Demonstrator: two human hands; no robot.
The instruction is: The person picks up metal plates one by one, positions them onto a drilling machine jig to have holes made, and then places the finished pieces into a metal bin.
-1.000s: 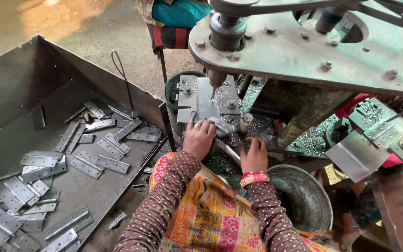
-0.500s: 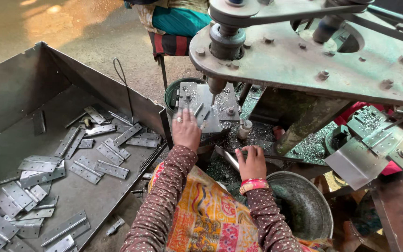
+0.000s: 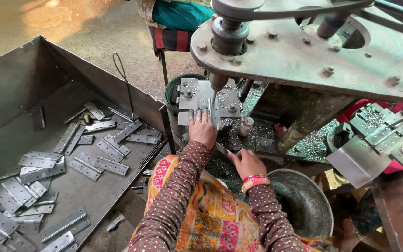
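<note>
My left hand [image 3: 203,129] reaches forward onto the grey steel jig [image 3: 190,93] of a drill press, fingertips pressing a flat hinge plate [image 3: 209,108] against it. The drill spindle [image 3: 218,82] hangs right above those fingers. My right hand [image 3: 246,162] sits lower and to the right, closed on a thin flat metal strip [image 3: 221,149] that pokes out to its left. A pink and orange bangle circles that wrist. Metal chips cover the bed around both hands.
A big sheet-metal tray [image 3: 19,88] on the left holds several loose hinge plates [image 3: 112,165]. A steel bowl [image 3: 304,203] stands at the lower right. The green machine head [image 3: 304,56] overhangs. Another jig [image 3: 383,133] is at right; another person's clothing [image 3: 176,14] shows at top.
My left hand has slid forward and right onto the jig under the spindle. My right hand has drawn back a little toward me with the strip.
</note>
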